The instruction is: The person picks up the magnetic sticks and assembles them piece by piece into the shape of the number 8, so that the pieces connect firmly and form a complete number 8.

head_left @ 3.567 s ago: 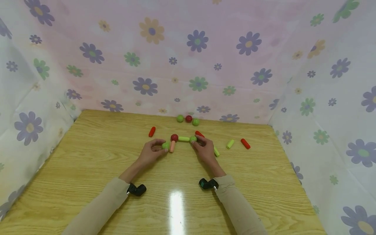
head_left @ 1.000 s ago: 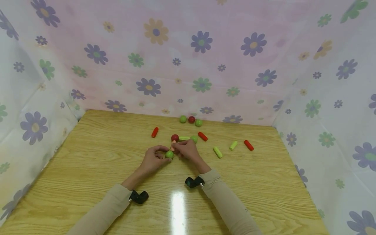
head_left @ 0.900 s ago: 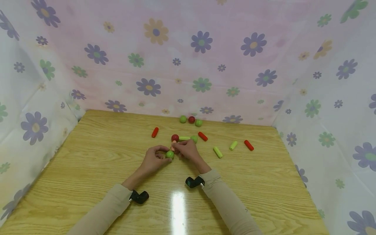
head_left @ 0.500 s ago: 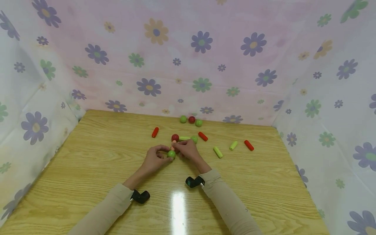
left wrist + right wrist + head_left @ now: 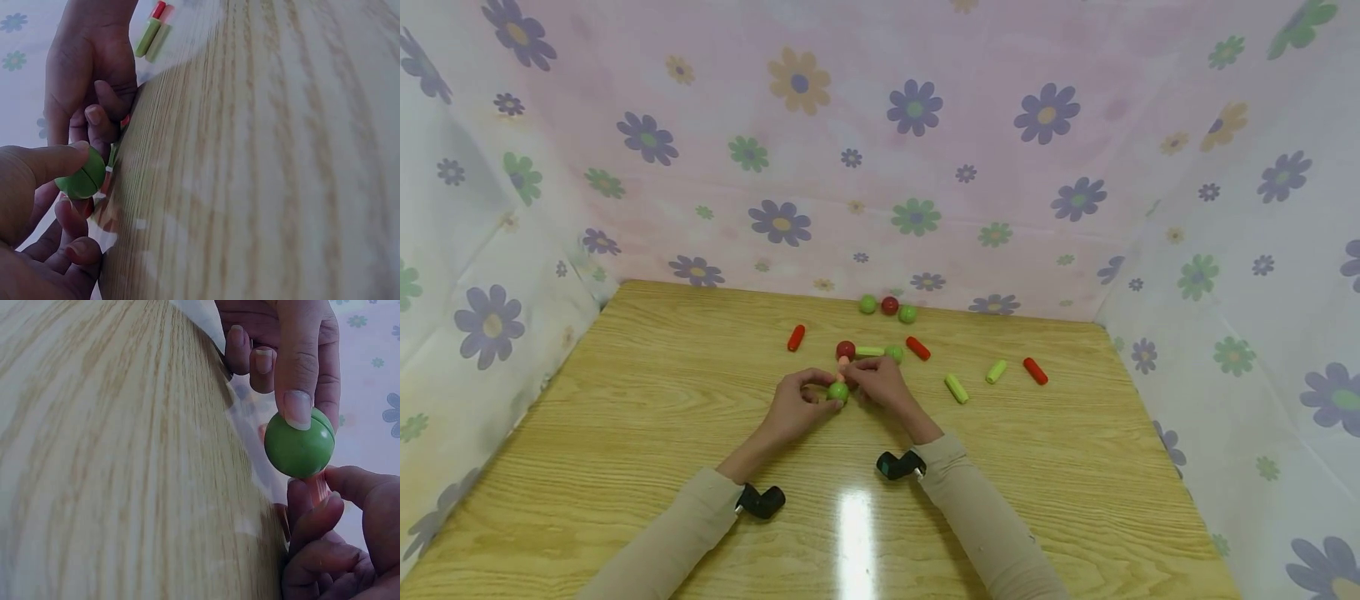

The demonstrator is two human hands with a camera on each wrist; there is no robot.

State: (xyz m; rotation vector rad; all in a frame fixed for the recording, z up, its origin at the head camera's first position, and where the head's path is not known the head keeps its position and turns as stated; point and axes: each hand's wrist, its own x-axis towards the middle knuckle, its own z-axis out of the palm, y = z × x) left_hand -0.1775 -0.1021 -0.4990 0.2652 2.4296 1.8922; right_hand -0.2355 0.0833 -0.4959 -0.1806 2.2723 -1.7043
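Near the centre of the head view, the left hand [image 5: 793,404] has its thumb and a finger clamped on opposite sides of a green ball [image 5: 838,392], a hold that probably keeps the round piece from rolling. The right hand [image 5: 883,383] has thumb and fingertips closed on a salmon-pink rod [image 5: 317,485], whose near end appears to meet that ball in the right wrist view; gripping it by the side presumably leaves its ends exposed for joining. The rod's far end reaches a dark red ball [image 5: 846,350], from which a yellow-green rod [image 5: 870,352] runs rightward to a second green ball [image 5: 893,354], so these pieces form a bent chain. Loose red rods, one of them at centre right [image 5: 1035,371], and loose yellow-green rods [image 5: 957,388] lie around it, perhaps spread out for easy picking. Three balls [image 5: 890,305] sit in a row at upper centre, near the patterned cloth [image 5: 841,242]. No container shows; the loose pieces rest directly on the wooden table [image 5: 700,350].
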